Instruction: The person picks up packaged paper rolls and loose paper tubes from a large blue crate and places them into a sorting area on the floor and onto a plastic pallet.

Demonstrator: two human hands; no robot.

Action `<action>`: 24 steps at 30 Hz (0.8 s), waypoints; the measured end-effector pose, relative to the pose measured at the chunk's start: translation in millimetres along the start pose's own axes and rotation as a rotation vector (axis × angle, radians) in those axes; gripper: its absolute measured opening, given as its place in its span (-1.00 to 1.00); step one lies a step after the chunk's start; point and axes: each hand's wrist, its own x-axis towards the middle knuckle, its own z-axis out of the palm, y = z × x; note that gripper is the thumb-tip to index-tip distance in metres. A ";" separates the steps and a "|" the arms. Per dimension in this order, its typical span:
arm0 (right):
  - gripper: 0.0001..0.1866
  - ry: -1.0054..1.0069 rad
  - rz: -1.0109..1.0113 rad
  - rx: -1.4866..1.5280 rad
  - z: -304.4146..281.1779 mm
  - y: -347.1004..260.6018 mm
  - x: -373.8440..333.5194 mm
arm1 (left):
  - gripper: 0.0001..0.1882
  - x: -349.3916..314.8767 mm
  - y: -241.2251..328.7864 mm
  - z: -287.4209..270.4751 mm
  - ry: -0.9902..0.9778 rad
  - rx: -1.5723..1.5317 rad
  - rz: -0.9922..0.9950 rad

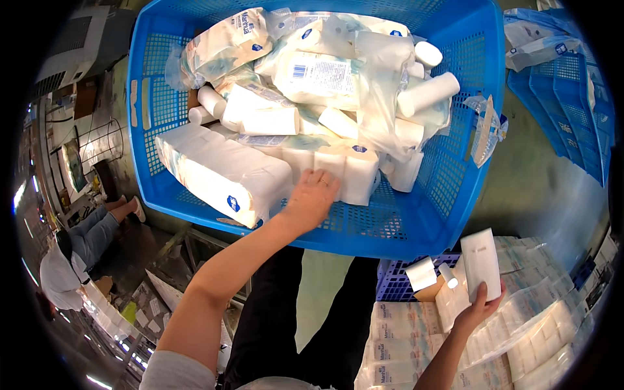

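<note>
A large blue plastic basket (260, 237) in front of me holds a heap of plastic-wrapped toilet roll packs and loose white rolls. My left hand (314, 200) reaches over its near rim, fingers bent against the white toilet rolls (330, 170) of a pack. Left of that hand lies a long wrapped pack (214, 169). Down at the right, my right hand (480, 304) is closed round the lower end of a white toilet roll (481, 260), held upright. Beneath it are stacked wrapped packs (406, 331).
Loose white rolls (421, 274) lie by a purple crate (392, 281) beside the stacked packs. More blue baskets (559, 104) stand at the far right. A torn plastic wrapper (486, 133) hangs over the basket's right rim. Another person (71, 260) is at the left.
</note>
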 end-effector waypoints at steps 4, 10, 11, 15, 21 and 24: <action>-0.49 0.132 0.284 -0.092 -78.9 93.3 -18.3 | -0.68 -32.2 -33.2 -13.6 -0.076 0.300 -0.064; -0.38 0.184 0.470 -0.547 -134.9 224.8 -22.5 | -0.78 -65.1 -31.8 -33.5 -0.076 0.391 0.057; -0.39 0.101 0.389 -0.530 -119.0 203.0 -22.1 | -0.76 -76.7 -32.6 -44.4 -0.100 0.349 0.023; -0.51 -0.142 0.060 -0.378 -55.6 106.1 -10.6 | -0.79 -129.8 -52.8 -93.2 0.099 0.272 -0.155; -0.62 -0.519 -0.254 -0.149 86.8 -14.5 -10.6 | -0.70 -182.0 -87.7 -116.1 0.097 0.067 -0.304; -0.69 -0.756 -0.447 -0.118 163.1 -79.6 -22.8 | -0.67 -187.6 -106.7 -123.2 -0.041 0.129 -0.345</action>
